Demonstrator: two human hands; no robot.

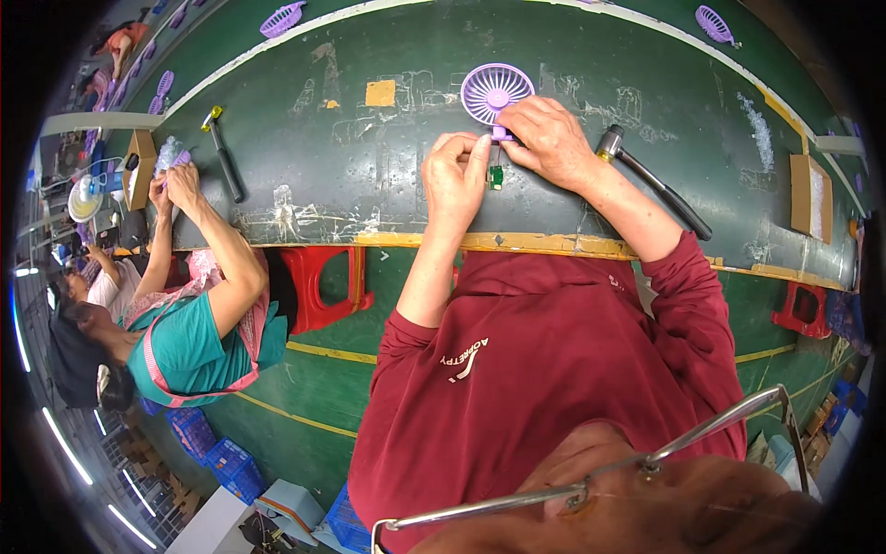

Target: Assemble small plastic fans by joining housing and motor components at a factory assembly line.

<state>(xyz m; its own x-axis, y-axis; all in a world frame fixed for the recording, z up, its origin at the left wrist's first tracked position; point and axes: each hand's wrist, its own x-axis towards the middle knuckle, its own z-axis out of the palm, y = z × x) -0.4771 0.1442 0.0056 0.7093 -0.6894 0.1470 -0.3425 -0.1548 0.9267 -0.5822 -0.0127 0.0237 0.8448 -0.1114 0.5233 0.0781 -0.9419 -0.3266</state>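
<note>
A purple fan head (498,90) with a round ribbed grille lies on the green worktable in front of me, its short neck pointing toward me. My right hand (552,146) is closed on the fan's neck and lower rim, fingers bent over it. On the other side of the neck, my left hand (452,180) is closed in a pinch, thumb and fingertips together; what they hold is too small to make out. Between the hands, just below the neck, a small green circuit board (496,176) shows, with a thin wire running up toward the fan.
A black-handled hammer (660,189) lies right of my hand. Another hammer (224,157) lies left, near a co-worker's hands (175,187). Small cardboard boxes (811,198) (139,169) stand at both sides. Purple grilles (281,18) (714,25) sit beyond the far rail. A red stool (323,288) is below the edge.
</note>
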